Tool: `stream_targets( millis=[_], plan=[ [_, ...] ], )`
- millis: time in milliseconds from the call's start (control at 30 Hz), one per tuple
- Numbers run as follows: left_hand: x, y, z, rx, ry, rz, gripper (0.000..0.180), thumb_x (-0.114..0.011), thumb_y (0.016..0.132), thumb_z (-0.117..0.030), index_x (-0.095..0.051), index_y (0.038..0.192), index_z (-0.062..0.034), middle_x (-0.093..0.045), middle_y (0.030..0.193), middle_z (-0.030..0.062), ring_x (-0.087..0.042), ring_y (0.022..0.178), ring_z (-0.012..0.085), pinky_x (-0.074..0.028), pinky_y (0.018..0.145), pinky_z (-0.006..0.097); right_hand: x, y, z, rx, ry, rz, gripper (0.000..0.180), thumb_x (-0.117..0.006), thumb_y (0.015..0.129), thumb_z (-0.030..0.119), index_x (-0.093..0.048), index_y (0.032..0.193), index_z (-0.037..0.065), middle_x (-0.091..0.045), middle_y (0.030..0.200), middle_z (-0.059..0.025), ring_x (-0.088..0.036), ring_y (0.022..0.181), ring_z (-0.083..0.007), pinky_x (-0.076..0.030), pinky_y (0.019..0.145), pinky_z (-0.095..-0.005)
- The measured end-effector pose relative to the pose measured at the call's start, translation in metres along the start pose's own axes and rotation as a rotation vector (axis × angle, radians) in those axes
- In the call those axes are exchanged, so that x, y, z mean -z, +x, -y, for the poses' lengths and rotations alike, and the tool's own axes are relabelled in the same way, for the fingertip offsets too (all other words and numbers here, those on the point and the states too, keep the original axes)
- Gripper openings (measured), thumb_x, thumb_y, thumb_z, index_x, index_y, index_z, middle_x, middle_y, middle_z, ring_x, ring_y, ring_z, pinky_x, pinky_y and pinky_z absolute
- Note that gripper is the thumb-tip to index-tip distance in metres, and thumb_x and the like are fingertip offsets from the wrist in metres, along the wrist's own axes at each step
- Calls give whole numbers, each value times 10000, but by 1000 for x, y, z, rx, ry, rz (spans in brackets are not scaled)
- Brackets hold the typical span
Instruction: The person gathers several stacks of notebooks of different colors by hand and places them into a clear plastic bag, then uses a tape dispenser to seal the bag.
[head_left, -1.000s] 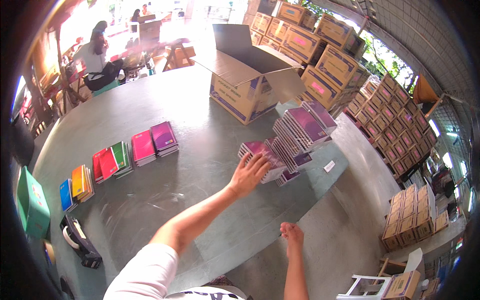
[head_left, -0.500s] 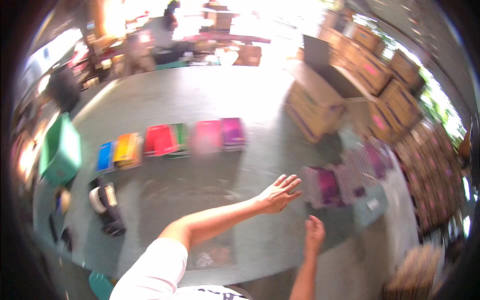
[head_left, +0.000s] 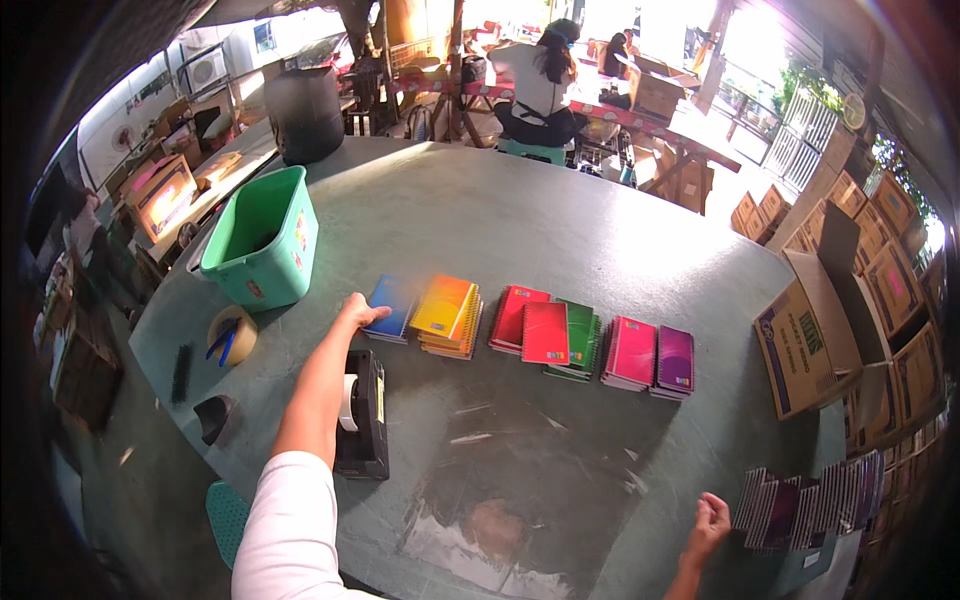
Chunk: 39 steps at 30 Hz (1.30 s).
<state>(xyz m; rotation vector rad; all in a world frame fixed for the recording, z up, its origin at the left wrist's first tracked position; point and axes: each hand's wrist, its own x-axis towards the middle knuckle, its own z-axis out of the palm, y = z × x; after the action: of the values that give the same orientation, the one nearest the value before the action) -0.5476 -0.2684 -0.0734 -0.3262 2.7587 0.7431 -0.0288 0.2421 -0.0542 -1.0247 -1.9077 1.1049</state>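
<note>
My left hand [head_left: 358,312] is at the left edge of a short stack of blue spiral notebooks [head_left: 393,303], its thumb over the near corner and its fingers closed against the side. Rightward in a row lie stacks of yellow notebooks [head_left: 443,305], red notebooks [head_left: 545,333], green notebooks [head_left: 581,335], pink notebooks [head_left: 630,350] and purple notebooks [head_left: 675,358]. At the lower right my right hand [head_left: 708,522] hovers with curled fingers and nothing visible in them. Just beyond it, more purple notebooks [head_left: 800,510] lie overlapped with their spiral edges showing.
A black tape dispenser [head_left: 372,425] stands beside my left forearm. Left of it are a green bin [head_left: 262,240], a tape roll [head_left: 240,345] with blue scissors and a black brush [head_left: 181,373]. An open carton [head_left: 800,340] stands at right. A person [head_left: 540,85] sits beyond the table.
The view has swung left. My left hand has gone from beside the purple notebooks on the right to the blue stack on the left. My right hand stays curled near the purple notebooks.
</note>
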Motion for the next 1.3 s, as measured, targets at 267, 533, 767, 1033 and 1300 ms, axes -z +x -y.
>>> stream_targets(
  millis=[267, 533, 767, 1033, 1300],
  plan=[
    [16, -10, -2, -17, 100, -147, 717, -867, 529, -370, -570, 1011, 69, -629, 1029, 215, -654, 861, 276, -545, 698, 394, -187, -35, 100, 266, 187, 524, 107, -603, 837, 34, -658, 927, 49, -643, 959, -65, -602, 894, -137, -485, 694, -240],
    [6, -134, -127, -389, -600, 456, 488, -661, 808, -369, -511, 1078, 9, -621, 910, 115, -642, 722, 218, -533, 461, 349, -297, -51, 153, -630, 985, 924, 418, -661, 849, 217, -516, 1185, 14, -632, 1042, -72, -626, 908, -171, -493, 810, -299],
    [-49, -94, -77, -922, 714, -79, 689, -679, 739, -444, -469, 1171, 51, -362, 1350, 279, -473, 1170, 367, -445, 909, 422, -298, -32, 134, -713, 1011, 1033, 407, -699, 788, 163, -511, 1131, 51, -619, 1007, -68, -635, 878, -183, -524, 777, -329],
    [-25, -145, -120, -1264, 294, -318, 30, -561, 700, -74, -548, 721, -58, -580, 638, 115, -612, 645, 287, -497, 593, 392, -249, -49, 90, -1019, 1100, 1056, 358, -635, 811, 147, -517, 1129, 30, -628, 1001, -100, -642, 881, -209, -544, 776, -389],
    [-114, -203, -191, -1443, 248, -78, 168, -610, 781, -180, -579, 837, -25, -620, 839, 116, -621, 843, 268, -509, 747, 365, -242, -39, 72, -797, 912, 1006, 339, -640, 823, 80, -496, 1124, 22, -613, 1020, -80, -632, 898, -185, -537, 771, -352]
  ],
)
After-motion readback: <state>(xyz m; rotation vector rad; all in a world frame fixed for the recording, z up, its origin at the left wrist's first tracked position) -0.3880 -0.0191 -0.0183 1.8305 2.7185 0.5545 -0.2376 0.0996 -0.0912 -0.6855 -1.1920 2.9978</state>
